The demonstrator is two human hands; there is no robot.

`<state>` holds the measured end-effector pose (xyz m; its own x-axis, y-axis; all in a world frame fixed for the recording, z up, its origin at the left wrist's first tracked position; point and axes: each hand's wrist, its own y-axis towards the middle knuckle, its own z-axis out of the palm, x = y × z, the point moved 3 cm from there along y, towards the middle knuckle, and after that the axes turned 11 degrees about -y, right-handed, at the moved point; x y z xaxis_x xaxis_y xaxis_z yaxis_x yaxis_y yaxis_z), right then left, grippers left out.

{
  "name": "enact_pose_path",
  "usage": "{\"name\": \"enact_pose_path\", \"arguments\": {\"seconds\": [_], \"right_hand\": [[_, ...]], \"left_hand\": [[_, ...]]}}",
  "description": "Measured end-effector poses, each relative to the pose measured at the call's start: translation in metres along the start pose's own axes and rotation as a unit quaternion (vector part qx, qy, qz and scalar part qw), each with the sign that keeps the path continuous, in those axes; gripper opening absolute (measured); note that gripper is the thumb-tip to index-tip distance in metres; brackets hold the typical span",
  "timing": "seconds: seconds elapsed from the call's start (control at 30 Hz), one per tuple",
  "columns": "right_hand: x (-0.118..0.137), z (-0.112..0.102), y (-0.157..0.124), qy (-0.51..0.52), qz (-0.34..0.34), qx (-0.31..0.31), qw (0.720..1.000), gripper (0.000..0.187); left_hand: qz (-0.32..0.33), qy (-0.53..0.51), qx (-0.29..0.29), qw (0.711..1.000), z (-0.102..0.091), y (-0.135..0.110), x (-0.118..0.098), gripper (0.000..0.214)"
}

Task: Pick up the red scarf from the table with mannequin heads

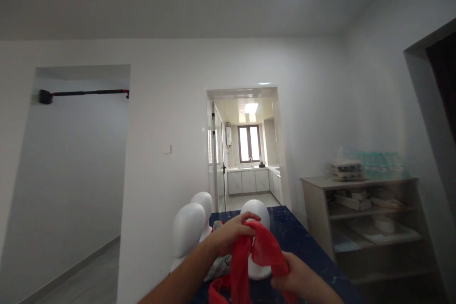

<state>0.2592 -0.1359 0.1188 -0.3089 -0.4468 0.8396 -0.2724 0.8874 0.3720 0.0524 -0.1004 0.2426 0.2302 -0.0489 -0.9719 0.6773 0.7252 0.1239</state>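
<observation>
A long strip of thin red cloth, like a scarf (263, 245), hangs in folds between my two hands. My left hand (233, 234) is closed on its upper part, thumb and fingers pinching the fabric. Lower and to the right, my right hand (292, 273) grips another part of it. Just behind the cloth stands a smooth white mannequin head (255, 210), partly hidden by my left hand and the fabric. More red cloth (219, 292) trails down at the bottom. Grey-and-white patterned fabric (220, 268) shows under my left forearm.
Two more white mannequin heads (188, 228) stand left on the dark blue tabletop (299, 235). A shelf unit (327, 218) at right carries wrapped packs (345, 169), turquoise packaging (383, 164) and trays. Behind the table, a doorway opens to a kitchen with cabinets (247, 181).
</observation>
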Motion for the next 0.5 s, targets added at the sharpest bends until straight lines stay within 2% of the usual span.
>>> {"name": "enact_pose_path", "arguments": {"seconds": [0.17,0.33,0.4,0.5], "right_hand": [[0.016,0.006,0.020,0.064,-0.062,-0.049,0.995,0.057],[0.063,0.003,0.030,0.146,-0.114,-0.063,0.981,0.082],[0.084,0.003,0.027,0.185,-0.108,-0.046,0.976,0.079],[0.102,0.009,0.023,0.237,-0.070,0.020,0.969,0.061]], "left_hand": [[0.015,-0.020,0.057,0.998,0.037,0.013,-0.041,0.060],[0.063,-0.007,0.138,0.988,0.082,0.018,-0.080,0.066],[0.099,0.025,0.147,0.984,0.096,0.022,-0.093,0.069],[0.157,0.053,0.128,0.978,0.108,0.032,-0.108,0.078]]}}
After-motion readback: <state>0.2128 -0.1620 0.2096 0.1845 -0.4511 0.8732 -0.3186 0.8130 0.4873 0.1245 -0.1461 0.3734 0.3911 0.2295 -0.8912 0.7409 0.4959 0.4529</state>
